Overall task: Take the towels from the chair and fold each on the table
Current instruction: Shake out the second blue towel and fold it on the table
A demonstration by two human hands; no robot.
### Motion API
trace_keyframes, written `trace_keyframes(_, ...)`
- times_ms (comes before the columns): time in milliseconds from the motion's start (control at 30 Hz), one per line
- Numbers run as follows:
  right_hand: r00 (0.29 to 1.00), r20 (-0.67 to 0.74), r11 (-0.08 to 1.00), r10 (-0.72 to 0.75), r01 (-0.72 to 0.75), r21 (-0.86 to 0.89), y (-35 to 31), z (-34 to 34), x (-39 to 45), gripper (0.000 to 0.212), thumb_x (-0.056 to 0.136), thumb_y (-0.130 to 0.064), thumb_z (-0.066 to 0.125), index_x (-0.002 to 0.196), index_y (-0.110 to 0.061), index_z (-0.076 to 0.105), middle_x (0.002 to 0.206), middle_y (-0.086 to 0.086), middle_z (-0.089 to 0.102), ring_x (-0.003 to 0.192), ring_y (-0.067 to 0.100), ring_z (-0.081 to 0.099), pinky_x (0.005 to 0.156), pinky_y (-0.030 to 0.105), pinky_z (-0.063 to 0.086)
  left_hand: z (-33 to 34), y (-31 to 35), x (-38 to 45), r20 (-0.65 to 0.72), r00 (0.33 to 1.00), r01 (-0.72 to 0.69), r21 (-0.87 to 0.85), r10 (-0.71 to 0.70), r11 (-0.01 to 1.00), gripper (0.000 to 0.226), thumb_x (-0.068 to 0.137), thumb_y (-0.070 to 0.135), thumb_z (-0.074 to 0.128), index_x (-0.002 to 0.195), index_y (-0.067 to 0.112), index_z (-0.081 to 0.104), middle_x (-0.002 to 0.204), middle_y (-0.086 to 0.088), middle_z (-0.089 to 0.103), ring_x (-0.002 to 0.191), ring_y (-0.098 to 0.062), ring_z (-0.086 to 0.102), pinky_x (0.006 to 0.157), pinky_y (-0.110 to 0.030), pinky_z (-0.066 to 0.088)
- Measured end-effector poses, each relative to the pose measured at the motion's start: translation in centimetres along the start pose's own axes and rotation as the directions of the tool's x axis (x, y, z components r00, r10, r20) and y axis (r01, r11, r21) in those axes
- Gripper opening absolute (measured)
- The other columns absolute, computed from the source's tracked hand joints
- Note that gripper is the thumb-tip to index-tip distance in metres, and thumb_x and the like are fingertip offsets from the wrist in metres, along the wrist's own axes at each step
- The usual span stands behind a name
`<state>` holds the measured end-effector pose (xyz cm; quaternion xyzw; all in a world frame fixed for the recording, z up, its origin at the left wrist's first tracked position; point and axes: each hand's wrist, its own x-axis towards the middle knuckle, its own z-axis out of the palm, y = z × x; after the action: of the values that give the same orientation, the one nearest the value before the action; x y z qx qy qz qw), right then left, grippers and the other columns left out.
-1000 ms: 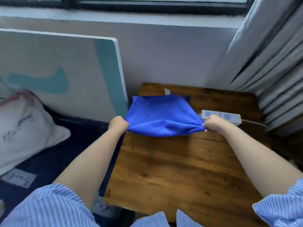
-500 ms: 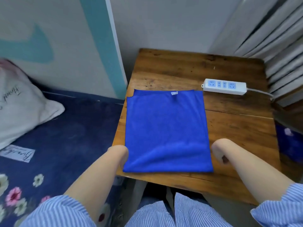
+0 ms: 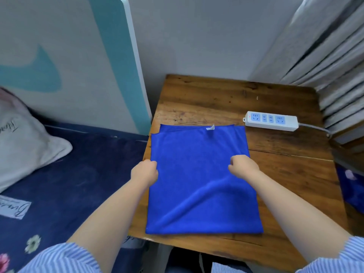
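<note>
At the far left a white pillow (image 3: 25, 142) with cursive lettering lies on a dark navy bedcover (image 3: 78, 184) printed with small flowers near the bottom corner, and behind it a pale board (image 3: 78, 62) with teal shapes leans against the wall. Just right of the bed stands a wooden table (image 3: 275, 168), its left edge close to the board's lower corner. A blue towel (image 3: 199, 174) lies on the left part of the tabletop, folded in two layers, the far edges slightly offset and a small white tag (image 3: 210, 128) showing at the far edge. The left hand (image 3: 144, 171) grips the towel's left edge about halfway along, fingers curled round the cloth at the table's left side. A soft diagonal ridge of cloth runs from the near left corner of the towel up toward the right hand (image 3: 243, 166), which pinches the towel's right edge, its fingers curled and knuckles turned up; the cloth is lifted a little there. Both forearms are bare, with blue-and-white striped sleeves (image 3: 65, 259) at the bottom of the view. Farther right, a white power strip (image 3: 270, 121) with blue sockets lies on the table just beyond the towel's far right corner, its cable running off to the right. Grey pleated curtains (image 3: 325, 52) hang at the right, above the table's far corner.
</note>
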<state>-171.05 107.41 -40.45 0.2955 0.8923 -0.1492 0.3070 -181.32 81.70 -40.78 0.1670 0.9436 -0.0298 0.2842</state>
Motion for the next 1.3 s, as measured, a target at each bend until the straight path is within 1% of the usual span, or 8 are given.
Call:
trace_keyframes(233, 0.993, -0.115, 0.994, 0.012, 0.0, 0.108, -1.2, -3.1, 4.2, 0.02, 0.09, -0.009, 0.039, 0.096, -0.006, 0.058, 0.094, 0.01, 0.059, 0.08, 0.022, 0.049, 0.056, 0.025, 0.036, -3.2, 2.5, 4.9, -0.091, 0.996, 0.019, -0.021, -0.021, 1.0, 0.023, 0.094, 0.013, 0.035, 0.101, 0.004, 0.055, 0.111, -0.01, 0.054, 0.09, -0.024, 0.047, 0.071, -0.034, 0.043)
trace_keyframes(400, 0.966, -0.249, 0.998, -0.065, 0.056, -0.042, -0.6, -4.2, 8.7, 0.029, 0.093, -0.013, 0.039, 0.114, -0.01, 0.059, 0.118, 0.009, 0.059, 0.114, 0.028, 0.047, 0.086, 0.034, 0.041, -3.3, 4.0, 8.8, -0.136, 0.99, 0.028, 0.028, -0.024, 0.999, 0.031, 0.097, 0.018, 0.033, 0.116, 0.006, 0.055, 0.12, -0.01, 0.053, 0.112, -0.027, 0.047, 0.081, -0.036, 0.045)
trace_keyframes(533, 0.901, -0.399, 0.985, -0.172, 0.16, -0.063, 0.2, -2.8, 12.4, 0.03, 0.089, -0.006, 0.044, 0.113, -0.006, 0.062, 0.121, 0.012, 0.059, 0.115, 0.033, 0.045, 0.091, 0.039, 0.037, -1.7, 4.8, 11.6, -0.184, 0.983, 0.037, 0.059, -0.025, 0.998, 0.032, 0.098, 0.02, 0.036, 0.125, 0.009, 0.049, 0.125, -0.008, 0.051, 0.118, -0.027, 0.043, 0.085, -0.036, 0.043)
trace_keyframes(667, 0.803, -0.535, 0.958, -0.264, 0.284, -0.046, 0.7, -1.6, 14.6, 0.032, 0.077, 0.009, 0.054, 0.105, 0.002, 0.066, 0.115, 0.021, 0.062, 0.11, 0.041, 0.052, 0.088, 0.048, 0.04, -0.3, 5.0, 13.2, -0.248, 0.969, 0.036, 0.117, -0.006, 0.993, 0.028, 0.099, 0.02, 0.035, 0.119, 0.008, 0.048, 0.123, -0.007, 0.052, 0.115, -0.026, 0.046, 0.084, -0.035, 0.042)
trace_keyframes(800, 0.7, -0.638, 0.942, -0.32, 0.309, -0.133, 0.7, -1.3, 15.7, 0.03, 0.058, 0.016, 0.066, 0.084, 0.002, 0.07, 0.079, 0.02, 0.067, 0.08, 0.041, 0.063, 0.078, 0.051, 0.046, 0.2, 4.5, 14.2, -0.304, 0.952, 0.073, 0.127, -0.031, 0.989, 0.022, 0.094, 0.008, 0.039, 0.113, 0.007, 0.051, 0.113, -0.009, 0.054, 0.108, -0.028, 0.049, 0.086, -0.035, 0.038)
trace_keyframes(933, 0.621, -0.705, 0.933, -0.342, 0.315, -0.176, 0.9, -1.2, 15.5, 0.014, 0.06, 0.007, 0.058, 0.067, 0.0, 0.067, 0.064, 0.015, 0.062, 0.065, 0.036, 0.061, 0.074, 0.047, 0.048, 0.2, 3.4, 14.6, -0.461, 0.884, -0.016, 0.144, 0.081, 0.989, 0.024, 0.053, -0.005, 0.081, 0.064, 0.002, 0.062, 0.062, -0.013, 0.058, 0.057, -0.031, 0.058, 0.056, -0.033, 0.049)
trace_keyframes(1167, 0.683, -0.691, 0.952, -0.235, 0.306, -0.021, 1.9, -1.2, 14.0, 0.016, 0.074, 0.0, 0.052, 0.073, 0.001, 0.068, 0.072, 0.018, 0.066, 0.073, 0.038, 0.061, 0.069, 0.044, 0.044, 0.9, 1.3, 12.9, -0.484, 0.874, -0.007, 0.047, 0.029, 0.999, 0.016, 0.063, -0.003, 0.077, 0.066, 0.0, 0.063, 0.062, -0.016, 0.059, 0.058, -0.035, 0.059, 0.068, -0.044, 0.051)
trace_keyframes(1300, 0.79, -0.565, 0.913, -0.239, 0.38, 0.145, 2.1, -2.6, 11.9, 0.017, 0.085, 0.0, 0.047, 0.086, 0.005, 0.063, 0.083, 0.021, 0.065, 0.083, 0.037, 0.057, 0.074, 0.038, 0.04, 0.5, 1.2, 12.1, -0.397, 0.914, 0.016, -0.171, -0.084, 0.985, 0.019, 0.092, 0.007, 0.047, 0.098, 0.0, 0.063, 0.095, -0.018, 0.063, 0.093, -0.037, 0.055, 0.08, -0.041, 0.039)
